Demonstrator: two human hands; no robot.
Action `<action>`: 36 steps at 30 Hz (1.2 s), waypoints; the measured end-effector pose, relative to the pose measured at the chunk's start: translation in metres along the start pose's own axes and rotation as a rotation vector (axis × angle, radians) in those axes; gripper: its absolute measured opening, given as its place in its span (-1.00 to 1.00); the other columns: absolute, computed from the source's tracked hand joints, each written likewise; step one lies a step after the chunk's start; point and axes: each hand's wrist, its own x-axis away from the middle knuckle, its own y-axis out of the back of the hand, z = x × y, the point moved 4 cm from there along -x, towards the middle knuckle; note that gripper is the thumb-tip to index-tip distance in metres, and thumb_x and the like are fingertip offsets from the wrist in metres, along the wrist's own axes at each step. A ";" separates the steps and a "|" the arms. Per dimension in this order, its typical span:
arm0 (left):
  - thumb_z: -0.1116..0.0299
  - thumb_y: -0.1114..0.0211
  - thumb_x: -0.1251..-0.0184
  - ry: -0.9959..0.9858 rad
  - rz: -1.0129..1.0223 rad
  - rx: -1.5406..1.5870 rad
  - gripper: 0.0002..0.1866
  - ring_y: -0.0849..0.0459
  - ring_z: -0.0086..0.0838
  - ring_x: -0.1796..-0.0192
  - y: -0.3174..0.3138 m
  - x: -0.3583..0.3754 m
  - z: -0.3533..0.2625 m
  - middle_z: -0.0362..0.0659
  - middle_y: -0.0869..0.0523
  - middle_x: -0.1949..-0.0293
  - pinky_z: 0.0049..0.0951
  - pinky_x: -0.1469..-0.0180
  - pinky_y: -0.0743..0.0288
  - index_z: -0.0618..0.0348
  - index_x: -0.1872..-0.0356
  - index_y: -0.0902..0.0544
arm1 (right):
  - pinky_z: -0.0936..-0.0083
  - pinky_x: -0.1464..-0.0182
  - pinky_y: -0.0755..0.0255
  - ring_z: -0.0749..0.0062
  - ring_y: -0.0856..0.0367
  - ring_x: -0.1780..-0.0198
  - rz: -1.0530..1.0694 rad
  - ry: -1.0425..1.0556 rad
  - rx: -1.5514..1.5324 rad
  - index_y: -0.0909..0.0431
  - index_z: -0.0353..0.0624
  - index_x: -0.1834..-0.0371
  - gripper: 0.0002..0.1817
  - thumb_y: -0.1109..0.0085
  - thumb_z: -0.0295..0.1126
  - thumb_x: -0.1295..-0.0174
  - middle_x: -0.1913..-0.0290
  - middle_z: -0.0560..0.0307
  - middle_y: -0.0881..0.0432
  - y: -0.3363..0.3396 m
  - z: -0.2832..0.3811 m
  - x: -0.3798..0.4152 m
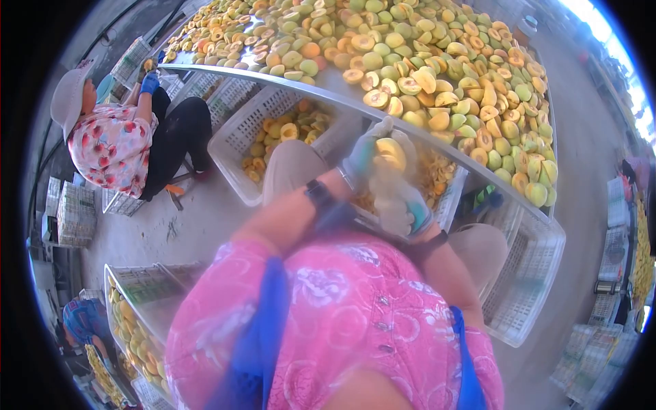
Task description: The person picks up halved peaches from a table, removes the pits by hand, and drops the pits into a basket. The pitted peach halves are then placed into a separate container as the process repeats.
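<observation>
In front of my lap, my left hand (360,162), in a grey and teal glove with a dark watch at the wrist, is closed around a yellow-orange apricot (390,153). Just below the fruit is my right hand (395,203), gloved the same way, its fingers curled and blurred. What it grips, if anything, is hidden. Beneath both hands stands a white crate (451,198) with orange fruit pieces in it. Whole and halved apricots (437,82) lie heaped on the metal-edged table (294,84) just beyond my hands.
A white crate (225,147) of apricot halves stands left of my knee, and another crate (523,287) to the right. At the left, a co-worker (113,147) sits holding fruit in blue gloves. Behind me on the left is a fruit-filled crate (137,335).
</observation>
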 end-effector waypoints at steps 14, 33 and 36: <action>0.12 -0.01 -0.35 -0.361 -0.585 -2.370 -0.63 -0.62 -0.20 0.01 0.050 -0.005 -0.141 -0.03 -0.67 0.11 -0.27 -0.03 -0.44 0.18 0.14 -0.63 | 0.66 0.77 0.09 0.72 -0.02 0.80 0.148 0.252 -0.242 -0.40 0.03 0.24 -0.64 0.30 0.00 -0.47 0.67 0.49 -0.08 0.005 0.027 -0.007; 0.33 -0.25 -0.08 -0.483 -0.413 -1.332 -0.54 -0.57 -0.18 0.02 0.051 -0.054 -0.090 0.01 -0.54 0.08 -0.28 -0.02 -0.46 0.24 -0.02 -0.41 | 0.71 0.72 -0.11 0.72 -0.20 0.71 -0.546 0.543 0.491 -0.43 -0.02 0.14 -0.69 0.09 -0.02 -0.39 0.60 0.41 -0.32 0.037 0.036 0.003; 0.36 -0.19 -0.14 -0.423 -0.216 -0.352 -0.63 -0.57 -0.26 0.05 0.037 -0.050 -0.053 -0.07 -0.54 0.12 -0.36 0.00 -0.48 0.21 0.01 -0.42 | 0.72 0.68 -0.18 0.73 -0.28 0.65 -0.701 0.734 0.733 -0.44 -0.06 0.06 -0.67 0.06 -0.05 -0.39 0.54 0.38 -0.39 0.021 0.043 0.008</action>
